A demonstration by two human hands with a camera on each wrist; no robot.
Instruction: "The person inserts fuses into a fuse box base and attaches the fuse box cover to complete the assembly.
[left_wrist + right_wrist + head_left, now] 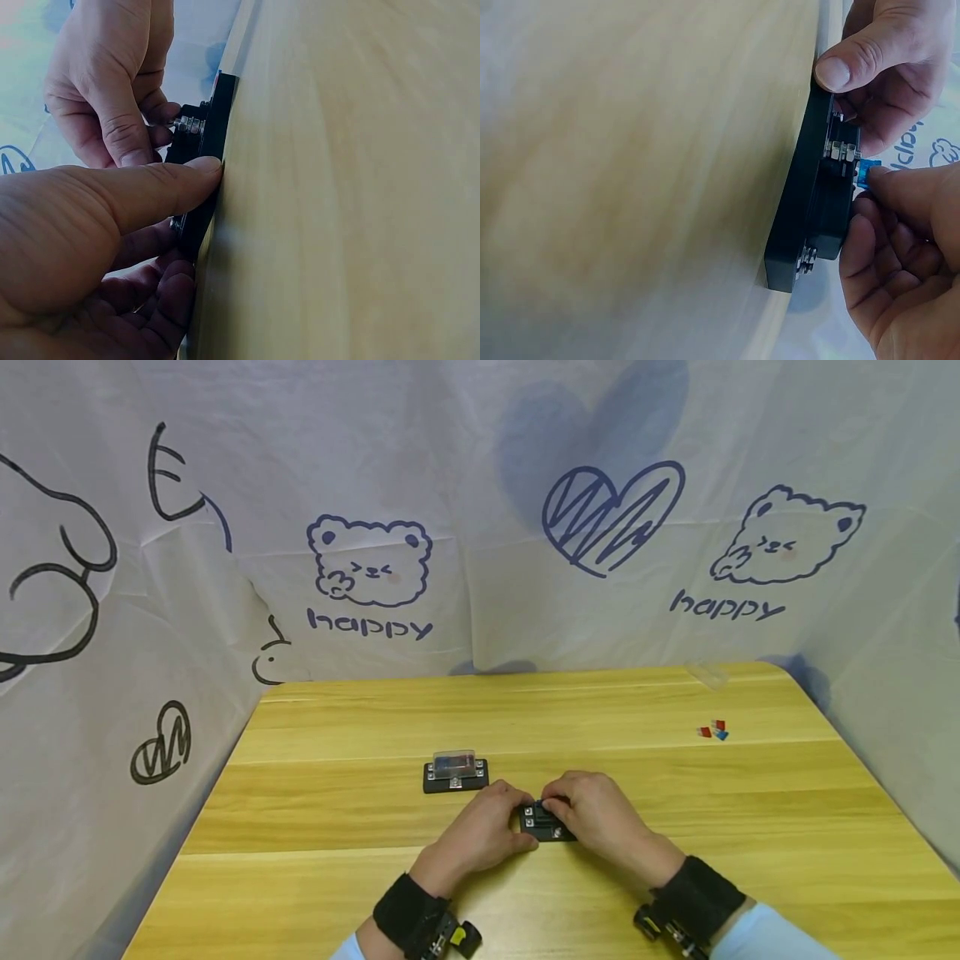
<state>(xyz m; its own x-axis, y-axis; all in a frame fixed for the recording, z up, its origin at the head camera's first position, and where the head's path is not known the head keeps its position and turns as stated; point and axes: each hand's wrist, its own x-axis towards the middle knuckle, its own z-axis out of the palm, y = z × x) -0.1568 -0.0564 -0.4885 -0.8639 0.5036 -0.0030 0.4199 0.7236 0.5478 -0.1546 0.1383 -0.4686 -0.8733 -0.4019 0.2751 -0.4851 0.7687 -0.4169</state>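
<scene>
A black fuse block [550,833] with metal screw terminals lies flat on the table between both hands. My left hand [483,831] grips its left end, thumb on the near edge and fingers at the far side. Between thumb and finger, my right hand [603,814] pinches a small blue blade fuse [868,171] at the top of the block. Most of that fuse is hidden by the fingers, so how deep it sits cannot be told. In the left wrist view, the left thumb [176,187] presses along the base.
A second fuse block with a clear cover [454,765] stands behind the left hand. Red and blue fuses [720,735] lie loose at the back right, and a clear plastic piece [707,674] is by the far edge. White cloth walls [487,485] surround the wooden table [315,827].
</scene>
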